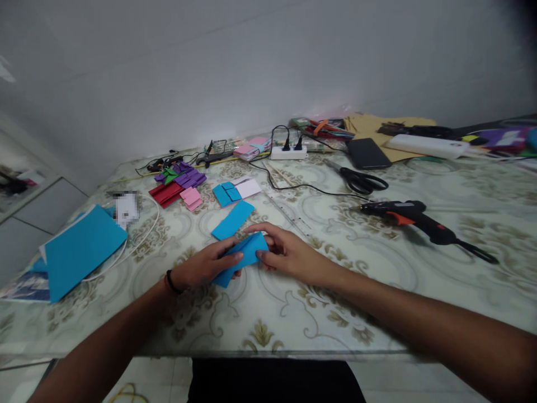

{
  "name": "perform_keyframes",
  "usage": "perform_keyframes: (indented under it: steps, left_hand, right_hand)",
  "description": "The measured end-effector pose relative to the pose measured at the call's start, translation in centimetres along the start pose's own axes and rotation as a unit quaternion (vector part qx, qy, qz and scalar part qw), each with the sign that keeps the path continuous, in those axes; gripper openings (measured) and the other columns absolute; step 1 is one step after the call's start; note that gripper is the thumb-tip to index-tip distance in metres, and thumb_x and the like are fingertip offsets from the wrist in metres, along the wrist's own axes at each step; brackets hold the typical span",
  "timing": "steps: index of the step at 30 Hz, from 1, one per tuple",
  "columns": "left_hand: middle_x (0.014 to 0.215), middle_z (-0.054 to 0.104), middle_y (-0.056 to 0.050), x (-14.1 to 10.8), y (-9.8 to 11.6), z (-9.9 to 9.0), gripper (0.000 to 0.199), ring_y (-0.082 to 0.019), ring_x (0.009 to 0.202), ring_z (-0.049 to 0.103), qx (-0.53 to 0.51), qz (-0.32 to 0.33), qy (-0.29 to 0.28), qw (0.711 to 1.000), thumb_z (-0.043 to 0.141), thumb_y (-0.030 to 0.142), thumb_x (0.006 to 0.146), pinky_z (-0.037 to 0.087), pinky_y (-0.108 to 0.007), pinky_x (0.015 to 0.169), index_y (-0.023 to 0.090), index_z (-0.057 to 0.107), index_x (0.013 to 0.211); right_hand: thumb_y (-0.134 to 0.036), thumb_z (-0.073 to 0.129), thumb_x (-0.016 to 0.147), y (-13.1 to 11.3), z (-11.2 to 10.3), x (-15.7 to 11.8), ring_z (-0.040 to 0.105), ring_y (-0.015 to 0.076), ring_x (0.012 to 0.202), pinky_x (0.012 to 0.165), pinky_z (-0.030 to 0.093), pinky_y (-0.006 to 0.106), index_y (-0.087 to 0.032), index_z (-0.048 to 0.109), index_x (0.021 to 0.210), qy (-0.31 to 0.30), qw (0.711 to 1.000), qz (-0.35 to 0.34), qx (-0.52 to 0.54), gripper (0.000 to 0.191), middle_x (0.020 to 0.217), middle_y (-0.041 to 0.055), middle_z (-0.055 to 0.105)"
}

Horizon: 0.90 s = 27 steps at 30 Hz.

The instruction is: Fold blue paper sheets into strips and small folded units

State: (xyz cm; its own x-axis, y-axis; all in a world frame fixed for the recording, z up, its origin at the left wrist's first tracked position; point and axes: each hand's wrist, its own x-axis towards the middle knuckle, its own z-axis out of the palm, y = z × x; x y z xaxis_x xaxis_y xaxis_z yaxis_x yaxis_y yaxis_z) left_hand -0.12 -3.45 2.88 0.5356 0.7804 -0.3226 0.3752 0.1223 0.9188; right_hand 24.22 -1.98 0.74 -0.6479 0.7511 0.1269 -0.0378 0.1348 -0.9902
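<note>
Between both hands, a little above the table's front middle, is a folded piece of blue paper. My left hand grips its left side, thumb on top and fingers beneath. With thumb and fingers, my right hand pinches its right end. Just beyond them a flat blue paper strip lies on the tablecloth. Farther back rest a small folded blue piece and a white piece of paper. Folded red, pink and purple paper pieces are grouped to the left.
Blue sheets lie at the left beside a white cable. On the right are a black hot glue gun, black scissors and a clear ruler. A white power strip with plugged-in cords sits near the wall.
</note>
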Motion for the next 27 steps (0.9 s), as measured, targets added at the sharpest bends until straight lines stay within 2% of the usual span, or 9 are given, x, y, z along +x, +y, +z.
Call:
perform_keyframes:
  steps: [4,8,11,14,19,21,24,26,27]
  left_hand:
    - [0.089,0.067,-0.004,0.04,-0.24,0.06,0.057,-0.016,0.076,0.066,0.000,0.002,0.009,1.000,0.066,0.065,0.093,0.052,-0.024,0.062,0.016,0.061,0.122]
    - [0.086,0.067,-0.004,0.13,-0.54,-0.01,0.056,-0.017,0.072,0.065,0.004,0.002,0.020,1.000,0.068,0.064,0.092,0.052,-0.024,0.058,0.016,0.061,0.121]
    - [0.086,0.069,-0.003,0.10,-0.43,-0.01,0.056,-0.018,0.073,0.066,0.010,0.013,0.020,1.000,0.068,0.062,0.093,0.053,-0.025,0.060,0.017,0.060,0.125]
    - [0.084,0.070,-0.001,-0.10,-0.03,0.16,0.049,-0.015,0.071,0.065,0.015,0.013,0.032,0.999,0.067,0.058,0.095,0.051,-0.024,0.061,0.016,0.062,0.119]
    - [0.081,0.070,-0.003,-0.29,0.26,0.38,0.054,-0.016,0.069,0.064,-0.009,-0.022,0.061,0.998,0.066,0.065,0.092,0.049,-0.025,0.059,0.014,0.059,0.108]
    - [0.081,0.070,-0.004,-0.19,0.11,0.33,0.058,-0.015,0.068,0.064,-0.008,-0.022,0.067,0.998,0.067,0.069,0.090,0.050,-0.025,0.058,0.014,0.059,0.107]
    - [0.080,0.069,-0.003,0.04,-0.21,0.22,0.063,-0.014,0.066,0.064,-0.013,-0.022,0.066,0.997,0.070,0.074,0.085,0.050,-0.024,0.057,0.015,0.061,0.106]
    - [0.079,0.069,-0.002,0.16,-0.36,0.15,0.063,-0.014,0.064,0.063,-0.023,-0.020,0.062,0.998,0.071,0.075,0.083,0.050,-0.023,0.055,0.016,0.062,0.104]
    - [0.078,0.069,-0.002,0.19,-0.41,0.13,0.062,-0.013,0.062,0.063,-0.029,-0.017,0.062,0.998,0.072,0.074,0.083,0.049,-0.022,0.053,0.016,0.063,0.103]
  right_hand:
    - [-0.028,0.062,0.091,-0.01,-0.15,0.05,0.050,0.0090,0.063,0.059,0.039,0.022,-0.015,0.049,0.136,0.017,1.000,-0.001,-0.026,0.049,0.073,-0.0071,0.054]
    - [-0.032,0.060,0.095,0.01,-0.27,-0.09,0.051,0.0111,0.064,0.060,0.039,0.023,-0.017,0.051,0.139,0.043,0.994,-0.014,-0.099,0.048,0.071,-0.0059,0.054]
    - [-0.030,0.060,0.096,-0.15,-0.20,-0.30,0.055,0.0126,0.072,0.065,0.043,0.024,-0.021,0.051,0.145,0.050,0.983,-0.038,-0.175,0.051,0.087,-0.0001,0.065]
    - [-0.026,0.060,0.095,-0.35,-0.05,-0.48,0.057,0.0128,0.075,0.067,0.046,0.025,-0.025,0.047,0.153,0.053,0.970,-0.064,-0.229,0.059,0.101,0.0032,0.068]
    - [-0.027,0.059,0.097,-0.56,0.10,-0.55,0.054,0.0114,0.068,0.064,0.048,0.024,-0.024,0.040,0.159,0.060,0.970,-0.067,-0.226,0.064,0.085,-0.0009,0.060]
    - [-0.028,0.059,0.097,-0.53,0.07,-0.52,0.055,0.0112,0.067,0.063,0.048,0.023,-0.024,0.040,0.159,0.060,0.971,-0.069,-0.221,0.065,0.087,-0.0004,0.062]
    - [-0.026,0.060,0.096,-0.37,-0.02,-0.45,0.059,0.0102,0.071,0.066,0.051,0.024,-0.026,0.044,0.158,0.056,0.968,-0.081,-0.230,0.064,0.117,0.0071,0.071]
    - [-0.024,0.060,0.095,-0.25,-0.06,-0.40,0.062,0.0097,0.074,0.071,0.053,0.026,-0.027,0.048,0.156,0.051,0.966,-0.091,-0.237,0.062,0.141,0.0106,0.065]
    - [-0.023,0.060,0.095,-0.20,-0.07,-0.37,0.063,0.0096,0.075,0.073,0.054,0.026,-0.028,0.048,0.156,0.050,0.965,-0.096,-0.239,0.062,0.146,0.0108,0.063]
